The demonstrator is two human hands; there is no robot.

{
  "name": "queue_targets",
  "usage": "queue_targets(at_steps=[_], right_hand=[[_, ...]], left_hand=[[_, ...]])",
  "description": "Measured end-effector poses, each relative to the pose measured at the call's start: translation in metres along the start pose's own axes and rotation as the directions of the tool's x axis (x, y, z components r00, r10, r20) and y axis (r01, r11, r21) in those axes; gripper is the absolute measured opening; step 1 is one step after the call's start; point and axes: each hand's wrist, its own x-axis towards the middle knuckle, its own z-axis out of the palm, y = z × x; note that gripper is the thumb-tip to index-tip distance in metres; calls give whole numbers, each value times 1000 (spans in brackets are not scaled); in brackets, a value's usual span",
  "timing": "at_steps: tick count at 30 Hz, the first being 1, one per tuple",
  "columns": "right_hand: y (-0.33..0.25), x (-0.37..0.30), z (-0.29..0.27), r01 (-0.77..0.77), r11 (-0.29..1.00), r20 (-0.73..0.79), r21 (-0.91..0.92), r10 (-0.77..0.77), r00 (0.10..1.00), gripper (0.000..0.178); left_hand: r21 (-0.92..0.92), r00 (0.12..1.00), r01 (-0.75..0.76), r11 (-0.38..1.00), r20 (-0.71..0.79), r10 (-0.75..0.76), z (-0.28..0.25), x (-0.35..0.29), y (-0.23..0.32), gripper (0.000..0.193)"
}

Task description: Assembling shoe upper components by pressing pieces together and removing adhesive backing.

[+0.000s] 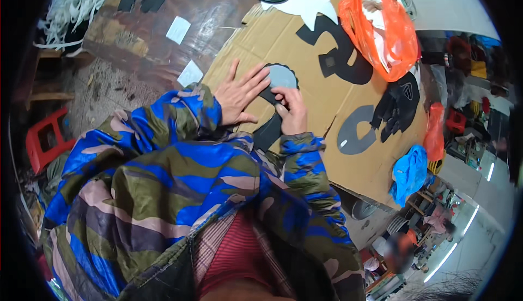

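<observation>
Your left hand (pixel 238 95) lies flat, fingers spread; your right hand (pixel 294 111) curls, any pinch hidden; uneven pressure could skew the grey rounded piece (pixel 283 76) on the black cutout (pixel 268 134)

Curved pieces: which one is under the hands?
The scalloped dark one, partly covered by the left hand and right hand; the grey U and the black material beside the orange bag lie clear.
</observation>
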Motion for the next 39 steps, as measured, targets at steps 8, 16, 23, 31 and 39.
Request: queue_targets(at_steps=[8,16,23,31,39], right_hand=[[-19,7,34,-175,951,-218,-255,120,969,38],[28,-4,19,-108,975,-72,192,124,990,44],[33,-28,19,82,937,-259,-340,-177,949,59],[27,-29,32,24,763,-220,-646,-217,951,61],[28,-29,29,22,753,-199,-658,-202,959,62]], left_hand=[[-79,993,-80,994,78,86,-10,-5,-8,131],[-26,995,-98,995,31,99,-6,-6,-7,129],[41,991,-114,993,79,111,-9,-2,-7,131],[35,934,-357,934,51,355,8,14,4,119],[-229,787,-571,788,120,605,6,-3,-7,84]])
